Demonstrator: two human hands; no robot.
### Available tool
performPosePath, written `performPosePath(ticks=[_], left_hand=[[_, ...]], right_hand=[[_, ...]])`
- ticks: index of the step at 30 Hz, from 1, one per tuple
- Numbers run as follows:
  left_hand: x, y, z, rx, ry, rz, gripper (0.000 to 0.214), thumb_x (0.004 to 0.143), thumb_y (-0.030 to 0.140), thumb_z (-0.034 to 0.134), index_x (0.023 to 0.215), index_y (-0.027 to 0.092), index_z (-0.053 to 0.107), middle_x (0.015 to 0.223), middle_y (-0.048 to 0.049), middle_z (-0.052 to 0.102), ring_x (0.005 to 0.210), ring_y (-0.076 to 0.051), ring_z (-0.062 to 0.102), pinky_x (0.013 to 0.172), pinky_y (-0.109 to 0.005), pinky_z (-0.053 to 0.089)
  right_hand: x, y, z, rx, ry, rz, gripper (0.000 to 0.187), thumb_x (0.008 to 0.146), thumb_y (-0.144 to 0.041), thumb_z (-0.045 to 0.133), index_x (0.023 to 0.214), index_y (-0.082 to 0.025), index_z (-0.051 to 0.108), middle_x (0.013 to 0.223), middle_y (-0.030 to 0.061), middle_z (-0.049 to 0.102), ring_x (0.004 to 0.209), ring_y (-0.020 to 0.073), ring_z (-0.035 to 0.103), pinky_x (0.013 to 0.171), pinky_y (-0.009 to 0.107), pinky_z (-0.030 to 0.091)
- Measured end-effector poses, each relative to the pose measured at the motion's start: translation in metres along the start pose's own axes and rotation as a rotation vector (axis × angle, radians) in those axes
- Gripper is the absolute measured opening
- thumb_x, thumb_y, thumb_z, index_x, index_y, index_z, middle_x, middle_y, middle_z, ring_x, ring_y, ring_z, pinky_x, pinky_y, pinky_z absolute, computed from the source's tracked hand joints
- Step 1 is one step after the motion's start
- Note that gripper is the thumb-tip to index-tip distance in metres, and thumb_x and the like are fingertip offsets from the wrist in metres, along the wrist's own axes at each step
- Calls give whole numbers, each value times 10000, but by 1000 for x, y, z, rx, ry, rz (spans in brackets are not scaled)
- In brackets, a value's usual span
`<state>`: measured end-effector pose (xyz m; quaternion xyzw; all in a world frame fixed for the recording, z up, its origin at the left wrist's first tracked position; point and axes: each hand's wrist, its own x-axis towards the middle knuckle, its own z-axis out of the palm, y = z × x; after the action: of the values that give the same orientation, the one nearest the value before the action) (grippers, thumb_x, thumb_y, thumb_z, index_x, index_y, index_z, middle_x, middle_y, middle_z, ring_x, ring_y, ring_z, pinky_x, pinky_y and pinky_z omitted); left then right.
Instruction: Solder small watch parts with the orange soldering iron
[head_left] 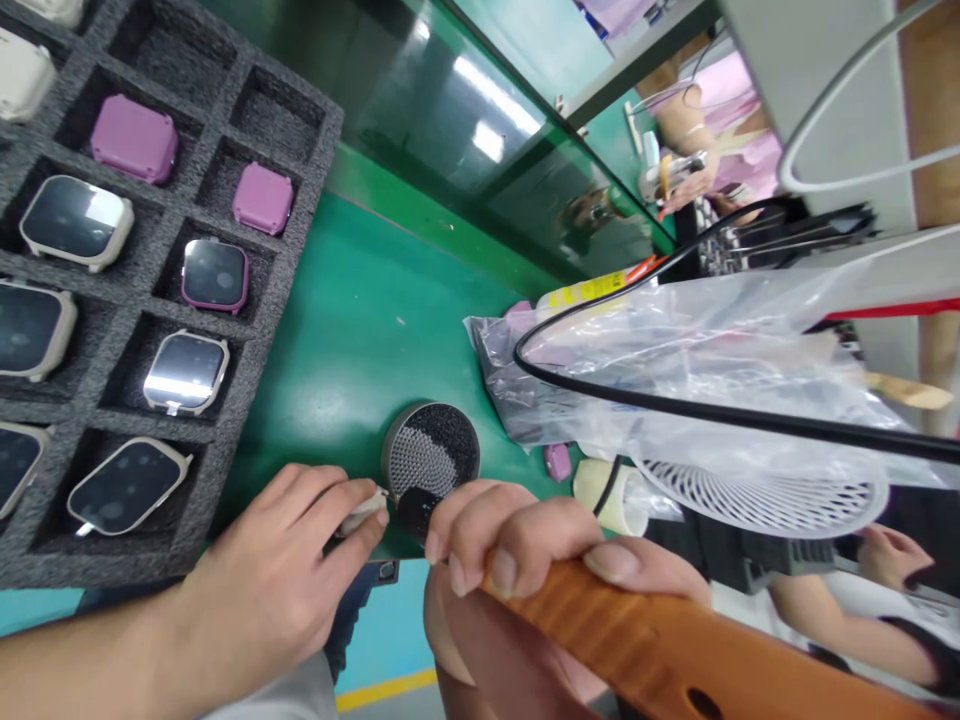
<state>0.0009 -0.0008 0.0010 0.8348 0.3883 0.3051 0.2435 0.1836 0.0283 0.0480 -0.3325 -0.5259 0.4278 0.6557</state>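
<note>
My left hand (270, 575) pinches a small pale watch case (363, 514) between thumb and fingers near the table's front edge. My right hand (536, 550) is wrapped around the orange body of an electric screwdriver (652, 640). Its black nose (417, 510) points left, with the tip close to the watch case; whether they touch I cannot tell. Just beyond the tip stands a round dish (471, 480) with a grey dotted plate and dark filling inside. The fingers of my left hand cover most of the case.
To the left, a dark foam tray (300, 215) holds several watches and purple cases (262, 198). Clear plastic bags (675, 350), a black cable (645, 405) and a white fan grille (772, 495) crowd the right. A glass panel (480, 120) stands behind. Other people's arms (817, 615) show at right.
</note>
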Motion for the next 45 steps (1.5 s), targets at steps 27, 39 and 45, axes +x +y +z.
performPosePath(ticks=[27, 39, 45], left_hand=[[-9, 0, 0, 141, -154, 25, 669, 802, -25, 536, 1464, 61, 568, 1366, -168, 639, 1246, -351, 533, 1046, -536, 460], [-2, 2, -3, 103, -67, -28, 528, 848, 17, 540, 1347, 154, 639, 1385, -214, 547, 1278, -393, 522, 1002, -588, 473], [1, 6, 3, 244, -18, -86, 281, 1018, 228, 625, 1289, 161, 652, 1263, -159, 648, 1162, -351, 583, 980, -562, 461]], right_hand=[[7, -17, 6, -140, 251, 24, 516, 945, -763, 501, 1135, -303, 640, 804, -39, 563, 583, 143, 555, 540, 345, 501], [22, 10, -7, -47, 284, -22, 527, 898, -739, 509, 1096, -272, 651, 774, -31, 578, 543, 144, 545, 500, 334, 488], [23, 12, -6, -98, 291, -4, 540, 900, -765, 499, 1113, -287, 630, 775, -39, 561, 535, 143, 537, 493, 337, 482]])
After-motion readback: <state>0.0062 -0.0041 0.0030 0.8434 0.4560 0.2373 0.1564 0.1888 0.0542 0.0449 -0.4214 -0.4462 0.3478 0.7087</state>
